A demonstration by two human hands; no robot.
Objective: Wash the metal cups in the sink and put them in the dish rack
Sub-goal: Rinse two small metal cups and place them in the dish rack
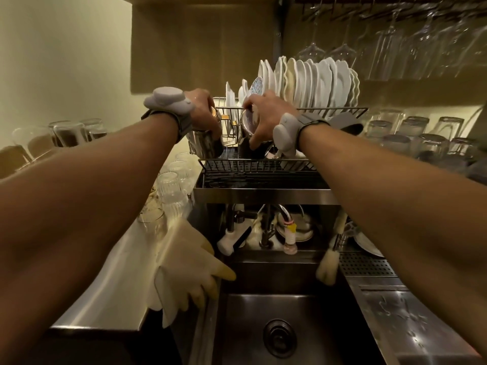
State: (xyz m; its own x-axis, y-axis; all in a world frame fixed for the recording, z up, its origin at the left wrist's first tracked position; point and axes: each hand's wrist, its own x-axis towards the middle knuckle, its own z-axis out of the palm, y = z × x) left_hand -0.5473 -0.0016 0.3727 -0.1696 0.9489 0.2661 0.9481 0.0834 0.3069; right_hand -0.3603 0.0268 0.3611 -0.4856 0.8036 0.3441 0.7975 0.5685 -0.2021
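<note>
Both arms reach up over the sink (276, 306) to the wire dish rack (253, 164) on the shelf above it. My left hand (201, 110) grips a shiny metal cup (207, 146) by its top at the rack's left end. My right hand (263, 118) holds a second metal cup (249, 122), tilted so its mouth faces me, just right of the first. Both cups are inside the rack's front section. Grey sensor bands sit on both wrists. The sink basin below holds no cups that I can see.
White plates (316, 80) stand in the rack's back row. Upturned glasses (411, 138) line the right shelf, more glasses (171, 185) the left counter. Wine glasses (342, 48) hang overhead. Yellow rubber gloves (189, 270) drape over the sink's left edge; a faucet (266, 227) stands behind.
</note>
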